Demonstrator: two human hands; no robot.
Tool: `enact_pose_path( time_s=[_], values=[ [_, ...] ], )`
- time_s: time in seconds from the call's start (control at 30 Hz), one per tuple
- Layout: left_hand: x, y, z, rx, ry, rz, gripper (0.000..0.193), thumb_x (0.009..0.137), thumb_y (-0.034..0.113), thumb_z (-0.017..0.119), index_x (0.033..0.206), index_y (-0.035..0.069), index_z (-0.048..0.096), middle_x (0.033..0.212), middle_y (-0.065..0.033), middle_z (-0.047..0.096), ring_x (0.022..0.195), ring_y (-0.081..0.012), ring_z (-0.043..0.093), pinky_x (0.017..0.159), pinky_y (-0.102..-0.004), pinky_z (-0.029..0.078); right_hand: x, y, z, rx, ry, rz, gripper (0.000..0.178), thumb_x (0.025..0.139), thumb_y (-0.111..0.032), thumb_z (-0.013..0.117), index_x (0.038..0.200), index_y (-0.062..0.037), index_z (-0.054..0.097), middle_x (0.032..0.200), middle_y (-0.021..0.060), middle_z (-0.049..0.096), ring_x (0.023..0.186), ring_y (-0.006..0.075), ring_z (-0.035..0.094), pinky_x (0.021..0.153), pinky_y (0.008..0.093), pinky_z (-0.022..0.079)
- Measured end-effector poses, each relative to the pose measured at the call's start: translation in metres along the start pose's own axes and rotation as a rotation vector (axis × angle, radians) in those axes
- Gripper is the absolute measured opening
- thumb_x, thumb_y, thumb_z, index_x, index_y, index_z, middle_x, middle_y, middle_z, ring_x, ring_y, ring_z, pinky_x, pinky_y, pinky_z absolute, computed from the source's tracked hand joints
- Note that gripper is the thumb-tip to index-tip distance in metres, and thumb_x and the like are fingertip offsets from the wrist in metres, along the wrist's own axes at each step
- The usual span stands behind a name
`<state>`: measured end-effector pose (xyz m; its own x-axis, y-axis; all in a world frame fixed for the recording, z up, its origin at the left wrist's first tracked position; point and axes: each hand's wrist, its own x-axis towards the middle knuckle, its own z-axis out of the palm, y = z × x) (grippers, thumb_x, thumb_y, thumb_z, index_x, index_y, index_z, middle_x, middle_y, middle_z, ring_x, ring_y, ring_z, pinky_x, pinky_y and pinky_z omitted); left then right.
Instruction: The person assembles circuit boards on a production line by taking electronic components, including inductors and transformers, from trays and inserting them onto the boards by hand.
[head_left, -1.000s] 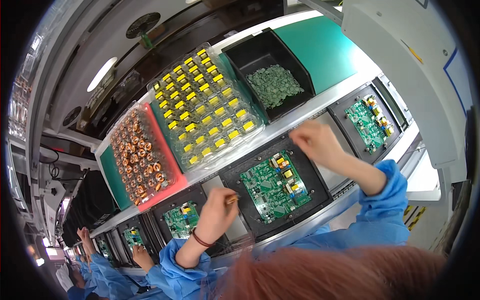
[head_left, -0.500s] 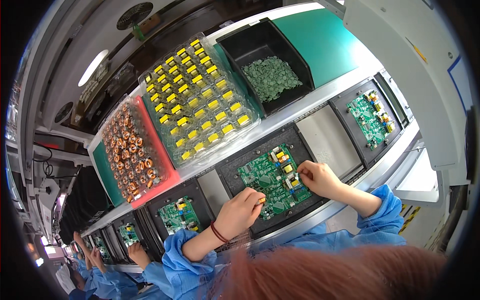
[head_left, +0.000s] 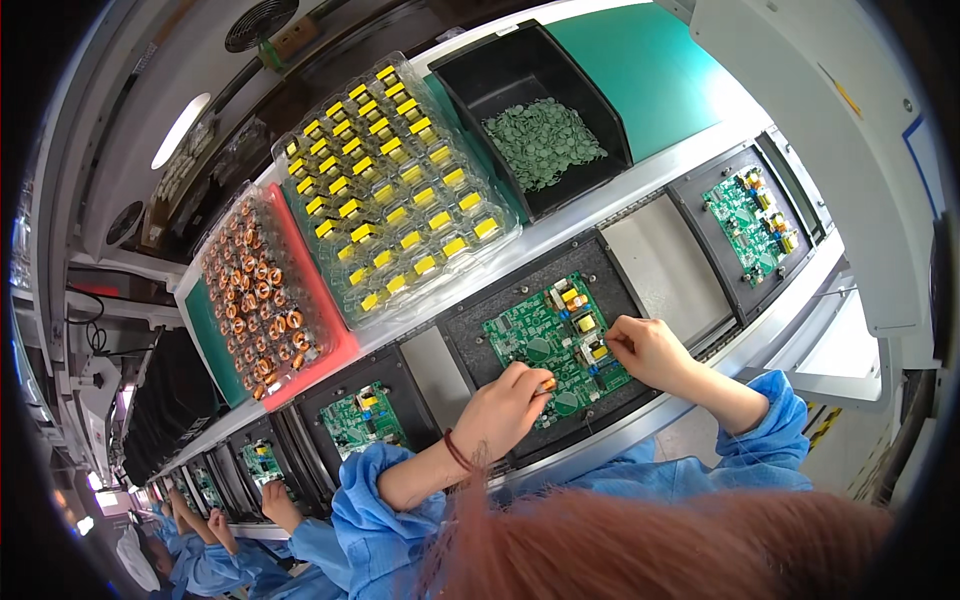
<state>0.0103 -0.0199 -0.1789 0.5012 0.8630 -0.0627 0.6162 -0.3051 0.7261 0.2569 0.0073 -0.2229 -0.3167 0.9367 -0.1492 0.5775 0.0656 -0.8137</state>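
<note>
A green circuit board point(head_left: 515, 345) with several yellow, blue and white parts lies in a black carrier tray point(head_left: 480, 358) before me. My left hand point(head_left: 505, 410) is over the board's near left part, its fingers pinched on a small copper-wound coil point(head_left: 546, 385). At the board's right edge, beside a cluster of taller parts, my right hand point(head_left: 650, 352) has thumb and forefinger closed together. Whatever may be between those right fingertips is hidden.
Behind the line stand a pink-edged tray of copper coils point(head_left: 255, 300), clear trays of yellow-topped parts point(head_left: 400, 190) and a black bin point(head_left: 455, 80) of green discs. Another board point(head_left: 745, 225) sits farther right, and one point(head_left: 360, 420) to the left. Co-workers' hands point(head_left: 280, 505) show at lower left.
The carriers with their boards have slid a little to the right. Both my hands have shifted right with the board, the left one still holding the coil.
</note>
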Motion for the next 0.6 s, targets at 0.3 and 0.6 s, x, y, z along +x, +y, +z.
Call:
enact_pose_path(
  time_s=[0.3, 0.6],
  values=[
    [0.029, 0.017, 0.043, -0.018, -0.051, 0.123, 0.019, 0.084, 0.006, 0.060, 0.102, 0.005, 0.055, 0.097, -0.0098, 0.055, 0.084, -0.0283, 0.061, 0.066, -0.0362, 0.052, -0.004, 0.009, -0.003, -0.043, 0.033, -0.130, 0.015, 0.081, -0.005, 0.056, 0.093, 0.0014, 0.064, 0.082, 0.0171, 0.061, 0.075, 0.0342, 0.062, 0.068, 0.0391, 0.050],
    [0.058, 0.023, 0.062, 0.120, 0.073, 0.184, 0.013, 0.082, 0.010, 0.062, 0.093, 0.006, 0.059, 0.084, -0.0096, 0.053, 0.068, -0.0273, 0.061, 0.056, -0.0363, 0.051, -0.005, -0.001, -0.032, 0.023, 0.157, -0.039, 0.016, 0.080, -0.005, 0.060, 0.096, -0.0025, 0.064, 0.081, 0.0133, 0.058, 0.071, 0.0287, 0.061, 0.064, 0.0351, 0.050]
  ],
)
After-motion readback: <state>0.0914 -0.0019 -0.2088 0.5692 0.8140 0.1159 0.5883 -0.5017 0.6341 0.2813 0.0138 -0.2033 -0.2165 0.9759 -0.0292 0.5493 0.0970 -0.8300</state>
